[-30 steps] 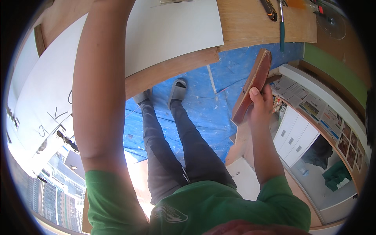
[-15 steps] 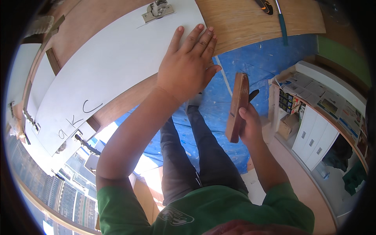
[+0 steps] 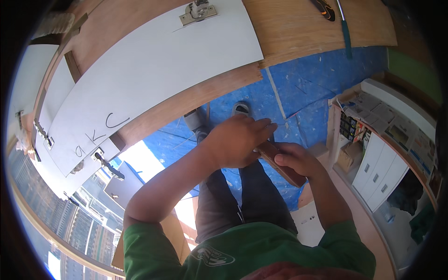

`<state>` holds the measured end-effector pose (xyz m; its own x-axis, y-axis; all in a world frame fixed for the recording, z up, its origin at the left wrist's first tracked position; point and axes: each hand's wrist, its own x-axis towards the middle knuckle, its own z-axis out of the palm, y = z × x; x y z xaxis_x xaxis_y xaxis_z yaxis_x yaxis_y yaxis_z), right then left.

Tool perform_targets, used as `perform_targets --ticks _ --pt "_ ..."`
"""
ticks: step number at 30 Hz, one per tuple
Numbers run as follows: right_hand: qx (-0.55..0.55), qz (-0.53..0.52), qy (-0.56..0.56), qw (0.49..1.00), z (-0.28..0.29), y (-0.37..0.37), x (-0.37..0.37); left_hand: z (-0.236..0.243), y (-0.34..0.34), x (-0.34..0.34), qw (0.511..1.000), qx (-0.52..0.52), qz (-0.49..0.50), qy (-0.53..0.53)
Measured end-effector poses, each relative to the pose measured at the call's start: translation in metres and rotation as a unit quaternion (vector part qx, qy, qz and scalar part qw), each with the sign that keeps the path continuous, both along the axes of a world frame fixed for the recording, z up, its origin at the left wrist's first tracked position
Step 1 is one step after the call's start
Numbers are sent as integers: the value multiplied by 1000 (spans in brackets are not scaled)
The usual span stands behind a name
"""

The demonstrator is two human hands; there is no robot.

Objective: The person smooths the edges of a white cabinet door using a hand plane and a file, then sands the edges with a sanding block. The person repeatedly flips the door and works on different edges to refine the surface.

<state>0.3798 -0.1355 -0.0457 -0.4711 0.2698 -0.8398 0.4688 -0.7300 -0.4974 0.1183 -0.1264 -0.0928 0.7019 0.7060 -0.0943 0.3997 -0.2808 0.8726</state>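
In front of my body my right hand (image 3: 296, 161) is closed round a reddish-brown wooden hand plane (image 3: 285, 169), thumb on its upper side. My left hand (image 3: 240, 142) curls its fingers over the far end of the plane, hiding that end and most of the blade. Both hands are above my legs, on my side of the bench. Beyond them lies a white panel (image 3: 186, 65) with a metal hinge (image 3: 198, 14) near its far edge and dark handwritten marks at the left.
Wooden boards (image 3: 289, 32) support the panel. At the far right lie a tool with a black and orange grip (image 3: 323, 9) and a green-handled tool (image 3: 346, 39). Blue sheeting (image 3: 317, 74) covers the floor. A newspaper-topped cabinet (image 3: 378, 168) stands right; windows (image 3: 79, 233) are lower left.
My left hand has left the panel and come back to the far end of the plane. The right hand has tilted the plane, its far end now pointing leftward.
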Motion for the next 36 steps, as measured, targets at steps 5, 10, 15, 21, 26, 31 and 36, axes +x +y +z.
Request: perform_targets --ticks 5,10,15,21,26,31,36 --pt "-137 -106 53 984 -9 0 -5 -6 -16 -10 981 160 106 -9" --pt "-229 -181 -5 957 -11 15 -22 -30 -51 -16 977 154 150 -17" --pt "-193 -178 -7 965 -48 -3 -10 -41 -70 -27 975 96 195 -48" --pt "-137 -220 111 959 -62 14 3 -63 -100 -54 960 46 276 -7" --pt "43 -237 -44 970 -78 39 12 -93 -141 -87 928 -60 361 69" --pt "348 68 -303 884 -140 23 -1 -79 -155 -101 901 -240 356 57" --pt "327 184 -308 874 -128 43 -36 -57 -158 -87 802 -466 345 -146"
